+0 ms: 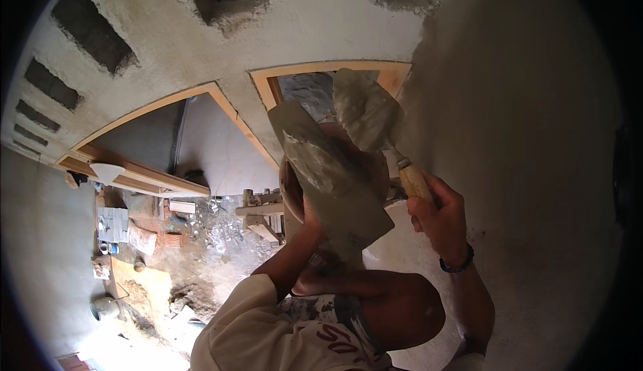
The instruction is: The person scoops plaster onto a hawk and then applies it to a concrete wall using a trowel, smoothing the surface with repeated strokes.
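Over to the left, a rubble-strewn floor lies near an opening framed in pale wood. The left hand is mostly hidden behind a flat, grey rectangular board, so I can't tell how its fingers close. A smear of grey mortar lies along the board. Just right, a mortar-coated trowel points upward, its wooden handle clamped in the right hand, with a dark beaded bracelet round that wrist. Farther right is a grey wall.
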Action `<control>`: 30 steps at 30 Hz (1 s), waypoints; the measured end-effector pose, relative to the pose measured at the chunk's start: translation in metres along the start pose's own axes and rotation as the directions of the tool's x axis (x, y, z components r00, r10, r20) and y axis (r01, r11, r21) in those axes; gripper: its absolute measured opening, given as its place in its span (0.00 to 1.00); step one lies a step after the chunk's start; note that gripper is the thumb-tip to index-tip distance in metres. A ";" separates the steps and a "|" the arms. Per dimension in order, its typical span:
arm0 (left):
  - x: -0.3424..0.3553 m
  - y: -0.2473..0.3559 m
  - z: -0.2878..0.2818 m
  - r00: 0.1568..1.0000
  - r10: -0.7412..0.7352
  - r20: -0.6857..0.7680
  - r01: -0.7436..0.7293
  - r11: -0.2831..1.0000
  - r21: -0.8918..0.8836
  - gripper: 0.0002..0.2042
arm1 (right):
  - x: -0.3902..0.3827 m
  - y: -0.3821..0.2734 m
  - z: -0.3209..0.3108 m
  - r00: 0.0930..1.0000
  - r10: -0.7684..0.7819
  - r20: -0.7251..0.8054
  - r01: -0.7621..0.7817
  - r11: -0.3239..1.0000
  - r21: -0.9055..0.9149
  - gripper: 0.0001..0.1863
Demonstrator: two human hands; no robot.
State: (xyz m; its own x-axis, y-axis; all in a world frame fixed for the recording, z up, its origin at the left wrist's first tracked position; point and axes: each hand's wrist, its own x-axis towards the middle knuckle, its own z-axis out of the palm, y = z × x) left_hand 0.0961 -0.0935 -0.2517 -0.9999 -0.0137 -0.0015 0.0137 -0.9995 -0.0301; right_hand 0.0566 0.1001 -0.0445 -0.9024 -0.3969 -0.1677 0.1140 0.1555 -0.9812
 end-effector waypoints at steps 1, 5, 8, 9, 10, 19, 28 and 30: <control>-0.001 -0.001 0.001 0.999 0.013 -0.029 -0.012 0.998 0.059 0.30 | -0.001 0.001 -0.011 1.000 0.008 -0.020 -0.008 1.000 -0.009 0.25; -0.003 0.016 0.003 0.992 0.065 -0.105 -0.037 0.967 0.251 0.29 | 0.024 0.027 -0.029 0.972 0.189 0.138 -0.169 0.975 -0.147 0.20; -0.002 0.024 0.012 0.992 0.054 -0.112 -0.014 0.943 0.333 0.28 | 0.051 0.072 -0.017 0.958 0.207 0.199 -0.117 0.914 -0.389 0.17; 0.000 0.020 0.013 0.993 0.040 -0.114 0.002 0.936 0.351 0.28 | 0.058 0.084 -0.012 0.932 0.301 0.203 -0.215 0.908 -0.361 0.19; 0.002 0.016 0.015 0.993 0.018 -0.118 0.026 0.931 0.365 0.28 | 0.063 0.095 -0.007 0.894 0.390 0.220 -0.308 0.893 -0.328 0.21; 0.014 -0.052 0.037 0.961 -0.215 -0.176 0.259 0.920 0.293 0.26 | -0.017 0.065 -0.071 0.974 -0.091 -0.208 -0.019 0.880 -0.474 0.31; 0.011 -0.173 0.167 0.913 -0.399 -0.084 0.408 0.904 0.132 0.23 | -0.344 -0.197 -0.188 0.485 -0.712 -0.507 0.086 0.616 -0.783 0.22; 0.006 -0.192 0.193 0.925 -0.369 -0.093 0.381 0.902 0.203 0.20 | -0.414 -0.270 -0.201 0.448 -0.745 -0.494 -0.154 0.480 -0.864 0.26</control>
State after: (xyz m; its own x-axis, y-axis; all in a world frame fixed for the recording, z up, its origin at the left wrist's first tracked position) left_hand 0.0870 0.0929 -0.0529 -0.9295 0.3593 -0.0828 -0.3685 -0.9129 0.1753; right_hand 0.3157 0.4040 0.3093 -0.6945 0.1527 0.7031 -0.1657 0.9170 -0.3628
